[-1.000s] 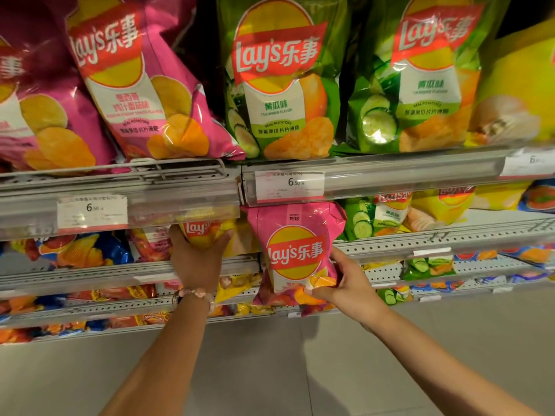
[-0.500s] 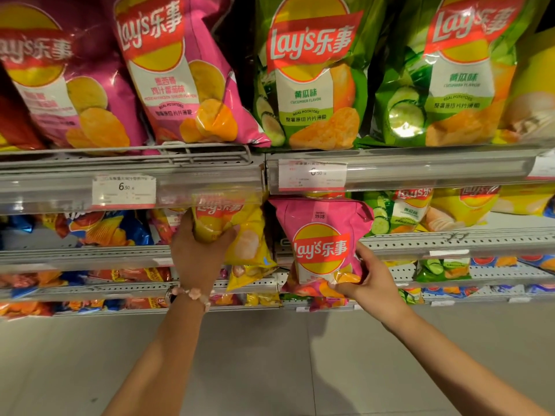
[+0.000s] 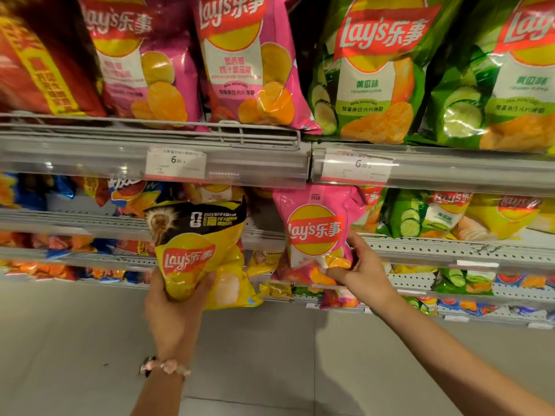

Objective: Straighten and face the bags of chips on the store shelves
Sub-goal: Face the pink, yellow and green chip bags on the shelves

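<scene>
My left hand (image 3: 174, 313) grips the bottom of a small yellow chip bag (image 3: 201, 253) with a black top band, held upright out in front of the second shelf. My right hand (image 3: 360, 265) pinches the lower right corner of a small pink chip bag (image 3: 315, 232) that stands facing forward at the front edge of the second shelf (image 3: 420, 244). On the top shelf (image 3: 240, 157) stand large pink bags (image 3: 249, 61) and large green cucumber bags (image 3: 372, 70), logos facing out.
A red bag (image 3: 39, 61) sits at the top left. Small green and yellow bags (image 3: 435, 214) fill the second shelf to the right, blue and orange bags (image 3: 60, 193) to the left. Lower shelves hold more small bags. Grey floor lies below.
My left hand has pulled the yellow bag out from under the top shelf and lowered it toward me, upright. My right hand still holds the pink bag's corner. The camera has moved closer.
</scene>
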Action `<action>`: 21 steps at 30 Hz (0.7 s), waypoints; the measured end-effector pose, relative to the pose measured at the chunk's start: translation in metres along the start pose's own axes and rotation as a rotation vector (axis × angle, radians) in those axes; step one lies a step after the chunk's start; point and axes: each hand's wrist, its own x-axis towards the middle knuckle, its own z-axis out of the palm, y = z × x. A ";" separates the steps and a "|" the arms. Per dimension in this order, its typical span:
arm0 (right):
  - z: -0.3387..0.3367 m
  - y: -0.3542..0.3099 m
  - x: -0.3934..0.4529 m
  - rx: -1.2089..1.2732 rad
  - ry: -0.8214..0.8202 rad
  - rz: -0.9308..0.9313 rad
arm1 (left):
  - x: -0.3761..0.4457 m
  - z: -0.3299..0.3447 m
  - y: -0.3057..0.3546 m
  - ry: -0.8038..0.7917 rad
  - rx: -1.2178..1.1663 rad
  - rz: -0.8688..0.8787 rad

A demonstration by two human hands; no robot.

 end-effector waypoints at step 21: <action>0.095 -0.020 0.090 -0.221 0.180 -0.144 | -0.016 -0.068 -0.049 0.114 -0.018 -0.155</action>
